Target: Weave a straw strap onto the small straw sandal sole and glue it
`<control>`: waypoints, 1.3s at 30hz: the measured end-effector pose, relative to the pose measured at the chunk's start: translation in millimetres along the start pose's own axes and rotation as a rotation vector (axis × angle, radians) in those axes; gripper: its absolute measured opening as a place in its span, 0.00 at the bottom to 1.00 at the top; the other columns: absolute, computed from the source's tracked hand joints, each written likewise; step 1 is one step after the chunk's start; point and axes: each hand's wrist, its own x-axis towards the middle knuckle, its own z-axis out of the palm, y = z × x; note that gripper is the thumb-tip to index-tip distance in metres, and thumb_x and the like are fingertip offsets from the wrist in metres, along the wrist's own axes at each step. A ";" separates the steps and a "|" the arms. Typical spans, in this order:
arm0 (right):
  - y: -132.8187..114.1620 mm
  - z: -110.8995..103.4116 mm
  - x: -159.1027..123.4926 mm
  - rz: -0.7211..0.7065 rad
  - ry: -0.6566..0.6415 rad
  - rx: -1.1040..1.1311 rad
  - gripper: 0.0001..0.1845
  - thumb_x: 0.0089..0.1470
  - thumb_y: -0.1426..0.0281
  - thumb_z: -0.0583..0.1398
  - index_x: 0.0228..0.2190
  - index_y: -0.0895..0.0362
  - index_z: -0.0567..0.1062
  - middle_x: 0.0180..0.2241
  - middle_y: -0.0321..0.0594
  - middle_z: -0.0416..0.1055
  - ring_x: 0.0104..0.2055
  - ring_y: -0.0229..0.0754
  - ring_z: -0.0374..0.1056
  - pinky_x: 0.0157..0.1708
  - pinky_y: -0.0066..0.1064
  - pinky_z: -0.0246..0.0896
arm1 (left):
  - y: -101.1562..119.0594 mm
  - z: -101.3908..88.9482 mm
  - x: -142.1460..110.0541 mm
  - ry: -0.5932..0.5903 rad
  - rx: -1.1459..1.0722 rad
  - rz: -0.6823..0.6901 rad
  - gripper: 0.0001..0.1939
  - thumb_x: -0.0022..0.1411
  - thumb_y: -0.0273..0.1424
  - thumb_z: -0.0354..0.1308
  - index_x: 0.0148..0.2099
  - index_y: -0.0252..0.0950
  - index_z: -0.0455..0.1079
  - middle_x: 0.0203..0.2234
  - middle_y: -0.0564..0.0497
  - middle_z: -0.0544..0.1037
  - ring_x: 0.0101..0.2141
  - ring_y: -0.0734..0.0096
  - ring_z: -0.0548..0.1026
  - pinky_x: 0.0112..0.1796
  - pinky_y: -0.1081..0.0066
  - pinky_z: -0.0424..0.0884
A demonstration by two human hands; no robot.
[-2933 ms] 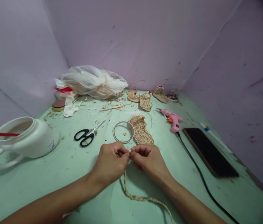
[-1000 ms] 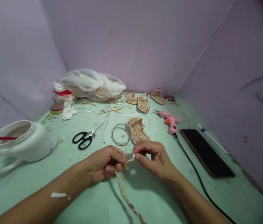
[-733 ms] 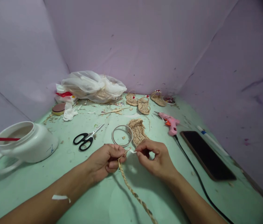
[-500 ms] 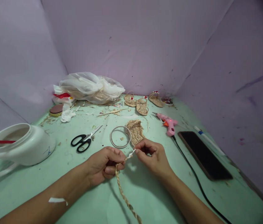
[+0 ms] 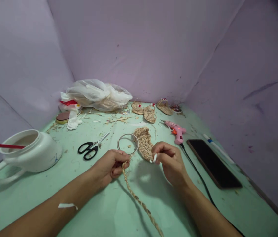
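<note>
My left hand (image 5: 115,166) is closed, pinching the end of a braided straw cord (image 5: 139,199) that hangs down toward the lower edge of the view. Between the thumb and finger of my right hand (image 5: 171,163) is a short white strip (image 5: 154,158), curled and apart from the cord. A woven straw sole (image 5: 144,143) lies just behind my right fingertips. Beyond my left hand rests a thin ring (image 5: 118,144), perhaps a roll of tape. Another white strip (image 5: 67,206) sticks to my left forearm.
Black-handled scissors (image 5: 91,150) and a white pot (image 5: 42,154) with a red stick are on the left. To the right lie a pink glue gun (image 5: 178,132) with its cord, a phone (image 5: 214,163) and a pen (image 5: 219,148). Small straw sandals (image 5: 150,114) and a plastic bag (image 5: 99,93) sit behind.
My right hand has moved right, away from my left hand, taking the white strip off the cord's end. My left hand keeps its pinch on the cord.
</note>
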 end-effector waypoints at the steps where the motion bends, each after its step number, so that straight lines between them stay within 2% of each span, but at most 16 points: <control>1: -3.2 -1.5 -1.4 0.047 -0.179 -0.009 0.05 0.41 0.73 0.58 0.18 0.59 0.73 0.17 0.33 0.65 0.21 0.33 0.57 0.22 0.26 0.50 | 0.2 0.2 -0.5 0.005 -0.007 0.039 0.07 0.45 0.25 0.55 0.19 0.30 0.61 0.13 0.55 0.66 0.08 0.90 0.50 0.12 0.80 0.38; 3: -11.3 -1.1 -5.3 0.193 -0.603 -0.072 0.09 0.44 0.70 0.59 0.18 0.61 0.74 0.18 0.36 0.66 0.22 0.34 0.60 0.24 0.27 0.52 | 0.6 0.9 -1.7 0.024 -0.004 0.097 0.06 0.46 0.25 0.55 0.21 0.30 0.62 0.14 0.55 0.67 0.08 0.90 0.51 0.12 0.80 0.38; 4: -15.2 0.6 -7.5 0.254 -0.748 -0.105 0.09 0.43 0.69 0.61 0.17 0.61 0.75 0.18 0.36 0.66 0.22 0.33 0.59 0.23 0.27 0.53 | 0.7 1.4 -2.0 0.033 0.001 0.114 0.06 0.47 0.25 0.56 0.22 0.30 0.62 0.14 0.55 0.67 0.08 0.90 0.51 0.12 0.80 0.39; 5: -18.5 2.7 -9.4 0.295 -0.833 -0.135 0.09 0.41 0.68 0.63 0.18 0.61 0.75 0.18 0.35 0.66 0.21 0.33 0.59 0.23 0.27 0.53 | 0.6 1.9 -2.1 0.042 0.006 0.124 0.05 0.47 0.25 0.56 0.22 0.30 0.63 0.14 0.55 0.67 0.08 0.90 0.51 0.12 0.80 0.39; 6: -20.8 5.0 -10.8 0.320 -0.859 -0.162 0.09 0.39 0.67 0.65 0.18 0.61 0.75 0.18 0.34 0.66 0.21 0.32 0.59 0.23 0.26 0.54 | 0.5 2.3 -2.0 0.050 0.012 0.132 0.05 0.47 0.25 0.56 0.23 0.30 0.63 0.15 0.54 0.68 0.09 0.89 0.52 0.12 0.80 0.39; 7: -22.1 7.1 -11.4 0.329 -0.831 -0.183 0.09 0.38 0.67 0.65 0.19 0.61 0.74 0.18 0.34 0.65 0.21 0.32 0.59 0.23 0.26 0.54 | 0.2 2.8 -1.8 0.056 0.022 0.140 0.05 0.47 0.25 0.56 0.23 0.30 0.63 0.16 0.54 0.68 0.09 0.89 0.52 0.12 0.80 0.39; 11: -17.6 9.8 -7.1 0.362 -0.541 -0.194 0.13 0.34 0.66 0.68 0.18 0.61 0.71 0.16 0.30 0.62 0.18 0.28 0.53 0.19 0.23 0.48 | -1.6 5.4 -1.4 0.046 0.058 0.180 0.06 0.48 0.27 0.56 0.23 0.29 0.64 0.18 0.53 0.69 0.10 0.89 0.54 0.12 0.80 0.41; 13: -12.9 9.7 -3.4 0.375 -0.438 -0.162 0.16 0.30 0.67 0.70 0.17 0.61 0.69 0.15 0.28 0.60 0.18 0.28 0.52 0.18 0.22 0.45 | -3.1 7.0 -2.1 0.039 0.068 0.197 0.07 0.48 0.27 0.57 0.23 0.29 0.64 0.18 0.53 0.69 0.10 0.89 0.54 0.12 0.80 0.42; 15: -8.1 11.1 -0.7 0.351 -0.328 -0.130 0.16 0.30 0.66 0.70 0.19 0.61 0.69 0.16 0.29 0.63 0.19 0.28 0.54 0.20 0.22 0.48 | -4.9 8.3 -2.8 0.025 0.079 0.207 0.08 0.49 0.29 0.57 0.23 0.29 0.64 0.16 0.54 0.68 0.10 0.88 0.54 0.13 0.80 0.43; 18: -0.2 17.1 0.5 0.303 -0.159 -0.080 0.17 0.34 0.64 0.68 0.27 0.61 0.74 0.23 0.35 0.70 0.23 0.32 0.61 0.24 0.25 0.54 | -8.3 8.6 -2.9 0.000 0.096 0.210 0.09 0.51 0.30 0.57 0.23 0.30 0.65 0.12 0.56 0.64 0.10 0.87 0.53 0.13 0.81 0.44; 20: 5.9 22.2 -0.4 0.290 -0.126 -0.035 0.18 0.37 0.64 0.67 0.31 0.62 0.75 0.24 0.38 0.72 0.25 0.34 0.63 0.25 0.26 0.56 | -10.5 7.8 -2.3 -0.009 0.118 0.209 0.10 0.52 0.32 0.57 0.23 0.30 0.65 0.09 0.57 0.62 0.10 0.86 0.53 0.13 0.81 0.44; 24: 16.9 29.6 -3.8 0.259 -0.087 0.037 0.17 0.39 0.65 0.66 0.33 0.61 0.78 0.24 0.38 0.73 0.24 0.34 0.64 0.26 0.27 0.57 | -13.3 7.1 -1.7 0.020 0.147 0.194 0.11 0.52 0.33 0.56 0.23 0.31 0.65 0.08 0.56 0.63 0.10 0.84 0.56 0.13 0.81 0.47; 28: 18.4 31.3 -5.6 0.232 -0.034 0.025 0.12 0.38 0.67 0.67 0.28 0.60 0.79 0.25 0.38 0.73 0.28 0.36 0.66 0.31 0.30 0.60 | -13.9 10.9 -3.2 0.050 0.203 0.188 0.10 0.51 0.33 0.57 0.24 0.30 0.66 0.10 0.53 0.67 0.11 0.82 0.60 0.14 0.80 0.51; 32: 9.8 29.0 -4.6 0.256 -0.012 0.152 0.10 0.39 0.66 0.67 0.24 0.59 0.76 0.27 0.39 0.74 0.29 0.36 0.68 0.34 0.29 0.61 | -6.1 11.5 -6.4 0.259 0.362 0.319 0.10 0.50 0.33 0.57 0.26 0.29 0.70 0.11 0.54 0.67 0.11 0.83 0.58 0.14 0.80 0.50; 34: 5.1 26.5 -3.2 0.295 0.018 0.231 0.11 0.39 0.65 0.67 0.24 0.59 0.74 0.27 0.39 0.74 0.28 0.36 0.69 0.32 0.28 0.62 | 2.2 8.0 -8.2 0.363 0.347 0.402 0.08 0.48 0.31 0.58 0.25 0.29 0.70 0.15 0.53 0.70 0.13 0.84 0.59 0.14 0.80 0.49; 39: -2.2 18.5 1.2 0.365 0.066 0.279 0.14 0.36 0.66 0.69 0.25 0.59 0.72 0.20 0.34 0.71 0.21 0.32 0.65 0.27 0.26 0.63 | 20.8 -2.4 -13.3 0.474 0.290 0.476 0.07 0.45 0.30 0.57 0.20 0.31 0.67 0.12 0.56 0.66 0.12 0.84 0.55 0.14 0.78 0.45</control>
